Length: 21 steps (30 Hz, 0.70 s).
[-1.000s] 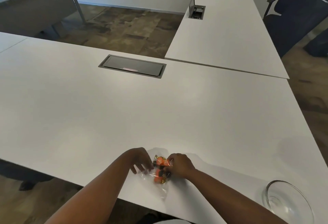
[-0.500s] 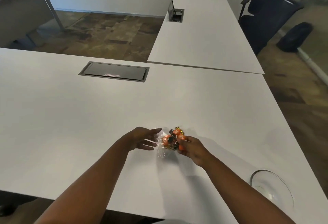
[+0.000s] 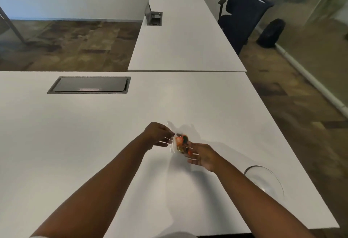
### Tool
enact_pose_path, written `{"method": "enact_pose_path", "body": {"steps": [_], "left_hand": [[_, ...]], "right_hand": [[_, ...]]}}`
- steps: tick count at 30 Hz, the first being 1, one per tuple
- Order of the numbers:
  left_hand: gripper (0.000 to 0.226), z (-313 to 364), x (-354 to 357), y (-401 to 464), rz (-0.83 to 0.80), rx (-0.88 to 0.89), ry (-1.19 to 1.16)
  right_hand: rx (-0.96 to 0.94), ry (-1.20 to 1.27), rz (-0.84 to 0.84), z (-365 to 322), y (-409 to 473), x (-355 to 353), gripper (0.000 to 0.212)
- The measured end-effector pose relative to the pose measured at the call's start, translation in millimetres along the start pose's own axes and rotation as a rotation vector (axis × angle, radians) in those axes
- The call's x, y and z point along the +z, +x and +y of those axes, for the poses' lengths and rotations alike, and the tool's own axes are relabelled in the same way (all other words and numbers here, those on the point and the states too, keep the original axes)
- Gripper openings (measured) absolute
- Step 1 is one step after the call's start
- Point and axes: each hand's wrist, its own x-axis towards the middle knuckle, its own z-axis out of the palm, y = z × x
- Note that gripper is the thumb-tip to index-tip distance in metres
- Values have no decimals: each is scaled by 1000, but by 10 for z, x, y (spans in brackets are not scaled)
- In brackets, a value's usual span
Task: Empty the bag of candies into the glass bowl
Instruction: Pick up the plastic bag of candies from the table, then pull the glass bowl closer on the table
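Raised off the table, bag of candies (image 3: 180, 143) held between both hands.

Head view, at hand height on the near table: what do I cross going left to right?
Left hand → bag of candies → right hand → glass bowl.

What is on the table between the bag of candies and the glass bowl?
In the head view, the right hand, holding the bag of candies, and its forearm cross that stretch toward the glass bowl; otherwise the table lies bare.
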Motion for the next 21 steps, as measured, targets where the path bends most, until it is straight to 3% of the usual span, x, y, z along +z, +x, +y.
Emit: {"method": "enact_pose_path", "body": {"steps": [4,8,11,16,21], "left_hand": [[23,91,97,51,12,-4,64],[21,131,111,114,0,-57,74],[20,139,81,163,21,-93,97],[21,143,39,217,38,-139,123],[20,160,147,230,44,-155,127]], "right_hand": [[-64,-159,51,-62,-68,-194,11],[-222,-823,265,-215,-157,-640,27],[-139,-1169,327,-308,-271,-1066,37],[144,-1294,292,-291,-389,-1534,44],[226,-1362,296,-98,-451,-1702,42]]}}
